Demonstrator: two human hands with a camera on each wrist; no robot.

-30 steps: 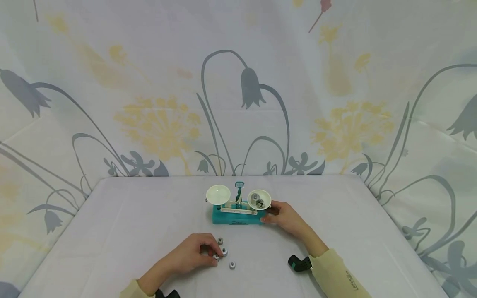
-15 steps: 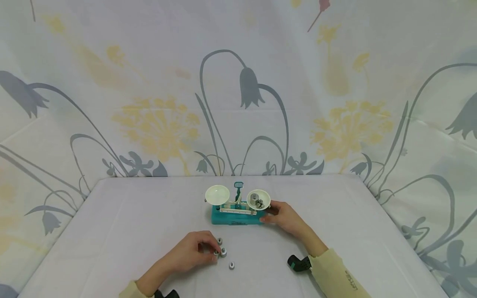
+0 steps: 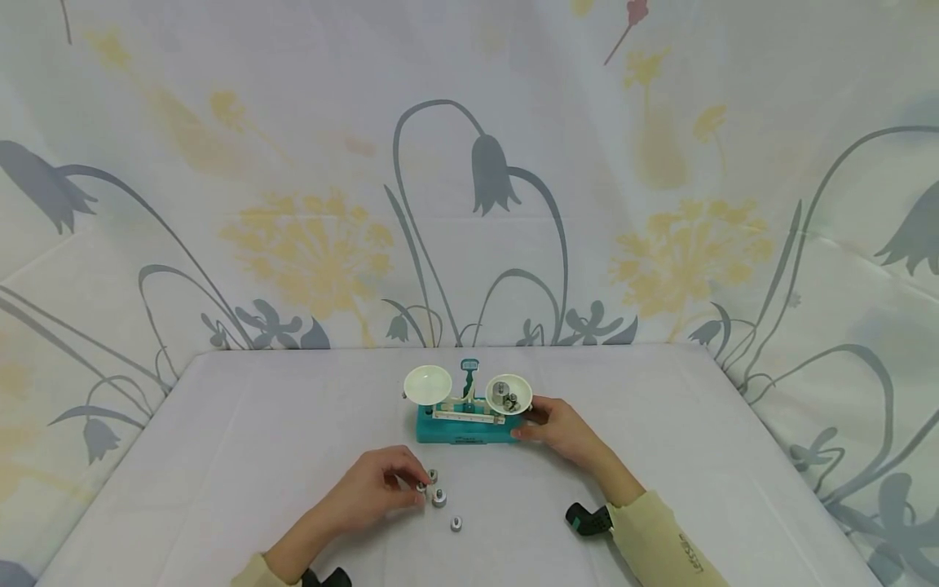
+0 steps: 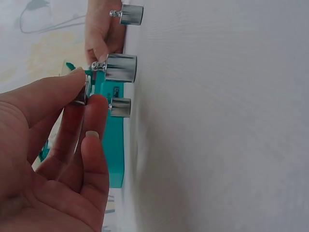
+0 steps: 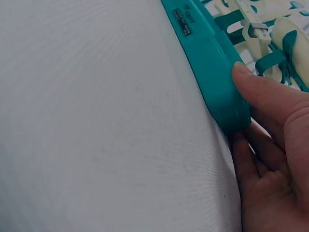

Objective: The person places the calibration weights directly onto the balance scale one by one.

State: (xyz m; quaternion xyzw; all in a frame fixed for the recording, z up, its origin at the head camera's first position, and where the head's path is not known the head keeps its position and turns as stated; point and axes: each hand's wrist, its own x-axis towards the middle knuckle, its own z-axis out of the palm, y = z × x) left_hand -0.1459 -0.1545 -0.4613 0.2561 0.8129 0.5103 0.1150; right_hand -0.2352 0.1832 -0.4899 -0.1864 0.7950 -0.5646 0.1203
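A small metal weight (image 4: 83,94) is pinched between the thumb and fingertips of my left hand (image 3: 376,487), partly covered by them. Close beside that hand, three more metal weights with knobbed tops stand on the table: a larger one (image 4: 120,67), one nearer the scale (image 3: 433,476) and one nearer me (image 3: 456,523). My right hand (image 3: 565,434) grips the right end of a teal balance scale (image 3: 465,433), thumb on top of the base and fingers at its end. Several weights (image 3: 502,390) lie in the scale's cream right pan (image 3: 523,390); the left pan (image 3: 429,385) holds nothing and sits slightly higher.
A white cloth (image 3: 293,416) covers the table, and a floral curtain (image 3: 352,244) rises behind its back edge. Black wrist-worn devices show below both hands, one of them a black piece (image 3: 587,519) by the right sleeve.
My left hand has moved a little forward toward the scale with the weight, away from beside the larger weight. The right hand keeps its grip on the base.
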